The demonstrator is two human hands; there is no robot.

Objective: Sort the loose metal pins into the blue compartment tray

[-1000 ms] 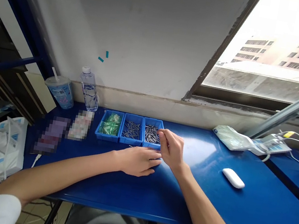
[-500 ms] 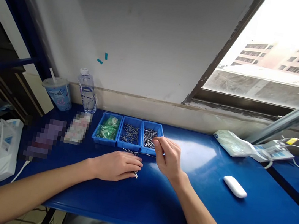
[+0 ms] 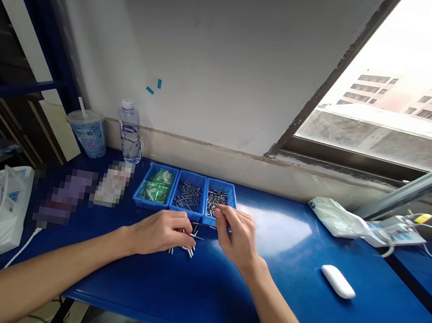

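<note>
My left hand [image 3: 167,234] is over a small heap of loose silver metal pins [image 3: 189,251] that look like rivets. Its fingers are bent, with thumb and forefinger apart around the pins. My right hand [image 3: 238,239] is closed in a pinch at the front of the right blue bin [image 3: 229,189]; whatever is between its fingertips is hidden. That bin is full of similar shiny pins [image 3: 215,197]. Darker, thin pins [image 3: 187,195] fill the middle bin [image 3: 185,213]. Green-tinted plastic packets [image 3: 156,187] lie in the left bin [image 3: 149,205].
Behind the bins is a wall [image 3: 223,73]. A water bottle [image 3: 130,135] and a lidded cup [image 3: 89,133] stand back left, with a power strip [image 3: 1,218] nearer. To the right lie a white case [image 3: 338,281], a soft packet [image 3: 335,216] and another power strip [image 3: 400,232].
My left hand has lifted and drawn left, its flat fingers now bent, uncovering more pins. My right hand has come slightly lower and left, still pinched. The view has shifted slightly.
</note>
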